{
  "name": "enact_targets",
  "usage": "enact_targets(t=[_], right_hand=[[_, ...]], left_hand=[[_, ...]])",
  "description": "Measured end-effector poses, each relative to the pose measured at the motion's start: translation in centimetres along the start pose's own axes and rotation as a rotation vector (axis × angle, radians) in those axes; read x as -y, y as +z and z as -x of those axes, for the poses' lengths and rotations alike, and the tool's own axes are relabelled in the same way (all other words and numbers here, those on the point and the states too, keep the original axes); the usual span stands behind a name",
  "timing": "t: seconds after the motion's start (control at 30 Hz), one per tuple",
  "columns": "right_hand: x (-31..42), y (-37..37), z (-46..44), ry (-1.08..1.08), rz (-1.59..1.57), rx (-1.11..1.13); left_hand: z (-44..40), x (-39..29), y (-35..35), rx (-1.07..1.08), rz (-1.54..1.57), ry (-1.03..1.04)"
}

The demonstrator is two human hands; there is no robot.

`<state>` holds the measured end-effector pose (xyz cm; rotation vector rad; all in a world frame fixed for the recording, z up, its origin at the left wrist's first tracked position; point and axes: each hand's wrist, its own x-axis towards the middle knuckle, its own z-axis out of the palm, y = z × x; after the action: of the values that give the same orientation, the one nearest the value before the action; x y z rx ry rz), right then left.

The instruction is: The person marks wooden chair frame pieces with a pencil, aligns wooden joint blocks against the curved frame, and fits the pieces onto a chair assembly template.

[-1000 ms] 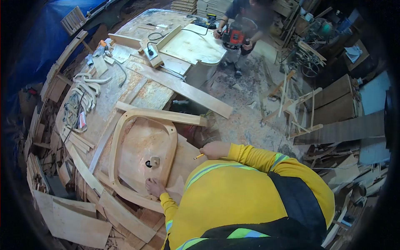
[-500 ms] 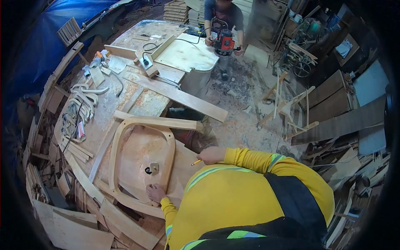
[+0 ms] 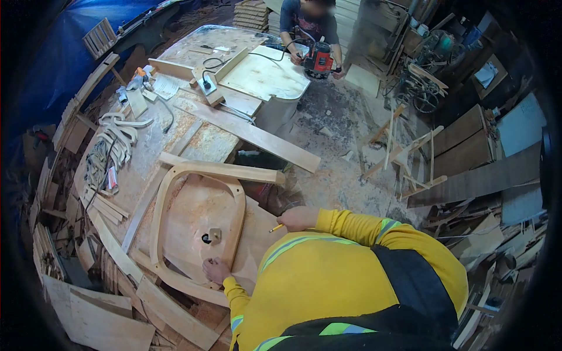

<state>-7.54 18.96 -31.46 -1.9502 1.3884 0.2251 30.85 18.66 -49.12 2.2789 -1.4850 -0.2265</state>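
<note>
A curved wooden frame [image 3: 159, 216] lies on a broad wooden board [image 3: 193, 199] in front of me. My left hand [image 3: 216, 271] rests at the frame's near inner rail, its fingers curled over it. Just above that hand, a small square wooden block [image 3: 215, 235] sits beside a dark hole [image 3: 206, 238] in the board. My right hand [image 3: 297, 218] is closed round a yellow pencil [image 3: 276, 229], whose tip points left above the board, apart from the frame.
Across the bench a co-worker [image 3: 310, 26] holds a red router [image 3: 319, 59] at the edge of a pale panel [image 3: 263, 73]. A long plank [image 3: 252, 134] crosses the bench. Curved wooden pieces [image 3: 120, 137] lie at left. A wooden stand [image 3: 404, 152] is on the floor at right.
My view has shifted slightly. The co-worker leans in a little more with the router at the panel's edge. Both my hands keep nearly the same places.
</note>
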Motion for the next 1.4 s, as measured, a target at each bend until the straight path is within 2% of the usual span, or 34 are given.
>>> enact_targets(t=[0.2, 0.4, 1.1, 1.4], right_hand=[[0.5, -0.9, -0.2, -0.003, 0.015, 0.011], [0.5, -1.1, -0.9, -0.049, 0.050, 0.007], [-0.9, -0.2, -3.5, -0.158, 0.033, -0.032], [0.1, -1.7, -4.1, -0.137, 0.060, 0.059]], left_hand=[[0.1, -0.1, 0.1, -0.046, -0.004, 0.024], [0.0, -0.8, -0.7, 0.033, 0.014, -0.052], [0.0, -0.5, -0.5, 0.045, 0.068, -0.047], [0.1, -0.2, -0.1, -0.015, 0.029, -0.009]])
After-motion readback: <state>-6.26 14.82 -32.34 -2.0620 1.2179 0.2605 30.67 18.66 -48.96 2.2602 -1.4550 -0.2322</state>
